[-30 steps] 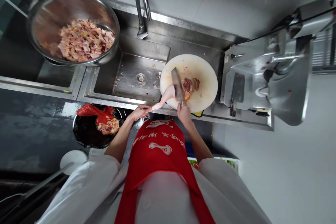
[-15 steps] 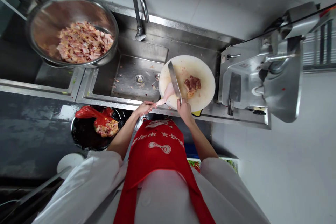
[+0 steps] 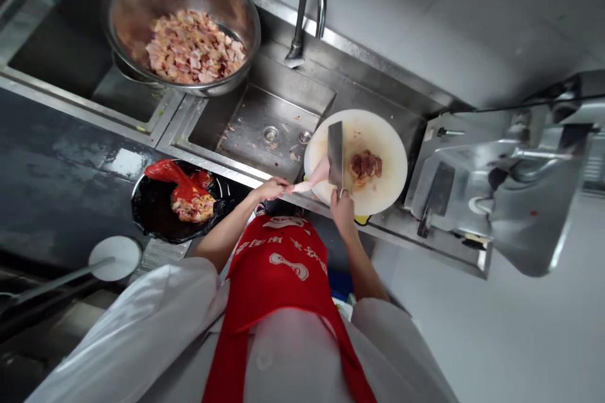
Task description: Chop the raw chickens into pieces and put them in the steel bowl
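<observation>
A pale, raw chicken leg (image 3: 312,180) reaches from the sink's front edge onto the left side of a round white cutting board (image 3: 394,138). My left hand (image 3: 273,189) is closed around its thin end. In my right hand (image 3: 342,206) is the handle of a cleaver (image 3: 335,150), whose broad blade points away from me. The blade meets or covers the thick end of the leg; whether it cuts in cannot be seen. Right of the blade, a small heap of dark red cut meat (image 3: 365,167) lies on the board.
A large steel bowl (image 3: 253,44) of chopped meat stands at the back left. Behind the sink (image 3: 250,132) rises a faucet (image 3: 302,19). At right is a steel slicing machine (image 3: 472,164) with another cleaver (image 3: 437,195) on it. A black-lined bin (image 3: 155,217) stands lower left.
The view has turned, so the surroundings appear tilted. The cleaver blade has swung more upright and now shows its broad face. Both hands keep their holds.
</observation>
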Demonstrator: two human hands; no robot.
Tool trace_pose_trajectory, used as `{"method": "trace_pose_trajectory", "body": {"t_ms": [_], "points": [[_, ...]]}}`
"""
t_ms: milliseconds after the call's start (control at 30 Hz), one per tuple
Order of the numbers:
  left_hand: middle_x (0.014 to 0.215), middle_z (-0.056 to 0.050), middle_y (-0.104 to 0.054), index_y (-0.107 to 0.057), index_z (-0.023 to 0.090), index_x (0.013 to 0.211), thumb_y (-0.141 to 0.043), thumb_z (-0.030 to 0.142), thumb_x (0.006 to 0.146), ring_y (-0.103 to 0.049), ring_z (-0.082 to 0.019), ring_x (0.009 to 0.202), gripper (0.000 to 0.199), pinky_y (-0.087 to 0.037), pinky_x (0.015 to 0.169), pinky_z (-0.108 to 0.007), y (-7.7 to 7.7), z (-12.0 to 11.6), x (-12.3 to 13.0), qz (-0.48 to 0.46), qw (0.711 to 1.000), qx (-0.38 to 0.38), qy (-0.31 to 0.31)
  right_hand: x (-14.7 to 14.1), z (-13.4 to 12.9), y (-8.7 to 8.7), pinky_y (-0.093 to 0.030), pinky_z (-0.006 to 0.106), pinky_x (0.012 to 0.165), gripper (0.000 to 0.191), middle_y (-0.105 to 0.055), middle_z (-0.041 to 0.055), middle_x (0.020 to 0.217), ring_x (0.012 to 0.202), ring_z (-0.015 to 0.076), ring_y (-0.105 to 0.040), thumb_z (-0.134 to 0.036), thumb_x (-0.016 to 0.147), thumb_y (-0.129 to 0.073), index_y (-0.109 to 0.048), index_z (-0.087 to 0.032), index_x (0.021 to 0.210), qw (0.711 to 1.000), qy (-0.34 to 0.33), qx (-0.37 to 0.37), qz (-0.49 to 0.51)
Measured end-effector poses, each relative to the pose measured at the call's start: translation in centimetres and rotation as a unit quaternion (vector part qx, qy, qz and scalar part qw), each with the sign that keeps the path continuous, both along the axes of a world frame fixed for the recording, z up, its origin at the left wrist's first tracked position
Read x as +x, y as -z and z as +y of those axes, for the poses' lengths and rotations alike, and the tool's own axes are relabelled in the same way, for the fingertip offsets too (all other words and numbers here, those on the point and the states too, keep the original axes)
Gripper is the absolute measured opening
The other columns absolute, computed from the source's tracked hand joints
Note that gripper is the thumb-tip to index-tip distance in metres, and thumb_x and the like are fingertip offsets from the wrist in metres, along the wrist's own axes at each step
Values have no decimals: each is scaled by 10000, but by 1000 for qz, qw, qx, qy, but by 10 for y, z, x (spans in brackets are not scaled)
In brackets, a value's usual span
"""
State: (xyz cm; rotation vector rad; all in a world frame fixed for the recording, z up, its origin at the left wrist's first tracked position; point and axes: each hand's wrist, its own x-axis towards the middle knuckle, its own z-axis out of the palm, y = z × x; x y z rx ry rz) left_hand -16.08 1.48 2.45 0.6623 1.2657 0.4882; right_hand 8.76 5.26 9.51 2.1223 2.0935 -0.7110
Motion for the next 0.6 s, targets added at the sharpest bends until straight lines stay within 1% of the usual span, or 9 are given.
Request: {"method": "trace_pose_trajectory", "body": {"t_ms": [33, 100, 200, 267, 300, 367, 467, 533, 600], "points": [[425, 53, -360, -713, 92, 805, -732, 484, 811, -222, -31, 337, 392, -99, 377, -206, 1, -3, 1, -3, 1000, -2, -4, 3, -1, 4, -429, 339, 690, 419, -692, 210, 924, 836, 282, -645, -389, 1001, -340, -601, -88, 1129, 1000, 5, 1, -5], [422, 60, -349, -710, 99, 820, -726, 496, 812, -216, -33, 333, 397, -99, 373, -206, 4, -8, 2, -4, 1000, -4, -14, 18, 5, 1, -414, 317, 695, 366, -698, 179, 926, 845, 264, -635, -409, 997, -383, -603, -127, 1075, 1000, -2, 2, 12], [415, 69, -332, -705, 112, 852, -708, 515, 821, -201, -35, 322, 404, -86, 367, -210, 10, -13, 3, 3, 1000, -10, -14, 43, 20, -19, -393, 306, 679, 372, -698, 176, 922, 824, 249, -620, -440, 1015, -353, -584, -150, 1042, 998, 30, 35, 48], [412, 70, -330, -704, 116, 854, -706, 522, 821, -197, -35, 318, 407, -86, 367, -210, 12, -13, 2, 1, 1000, -13, -3, 47, 21, -29, -374, 310, 665, 411, -694, 185, 913, 796, 247, -616, -459, 1029, -309, -562, -141, 1085, 995, 54, 73, 32], [413, 69, -332, -702, 117, 848, -706, 523, 821, -201, -34, 319, 407, -91, 368, -209, 12, -12, 1, -3, 1000, -10, -1, 44, 18, -31, -366, 313, 663, 423, -692, 187, 904, 784, 249, -617, -462, 1033, -298, -552, -132, 1110, 995, 55, 86, 12], [413, 65, -334, -699, 115, 825, -706, 529, 820, -211, -34, 321, 414, -103, 371, -209, 11, -10, 0, -6, 1000, -1, -1, 31, 5, -25, -361, 313, 666, 421, -689, 177, 888, 771, 248, -626, -447, 1040, -296, -540, -120, 1143, 996, 32, 81, -22], [417, 61, -340, -703, 114, 823, -709, 537, 814, -222, -38, 329, 424, -116, 372, -210, 9, -6, 1, -5, 1000, 8, -2, 6, -16, -4, -379, 314, 674, 394, -688, 151, 860, 753, 238, -643, -414, 1045, -302, -546, -121, 1142, 998, -7, 43, -34], [423, 62, -341, -709, 115, 839, -709, 542, 812, -214, -40, 335, 428, -116, 372, -212, 9, -5, 2, -8, 1000, 9, 2, -5, -21, 4, -391, 314, 676, 427, -677, 141, 818, 748, 230, -652, -416, 1052, -259, -559, -118, 1116, 999, -13, 28, -30], [430, 62, -345, -713, 116, 851, -708, 544, 813, -207, -39, 340, 430, -115, 373, -213, 9, -4, 2, -12, 1000, 13, 6, -9, -17, -4, -400, 310, 680, 489, -660, 141, 778, 763, 224, -662, -423, 1056, -202, -579, -113, 1071, 999, -7, 25, -19]]}}
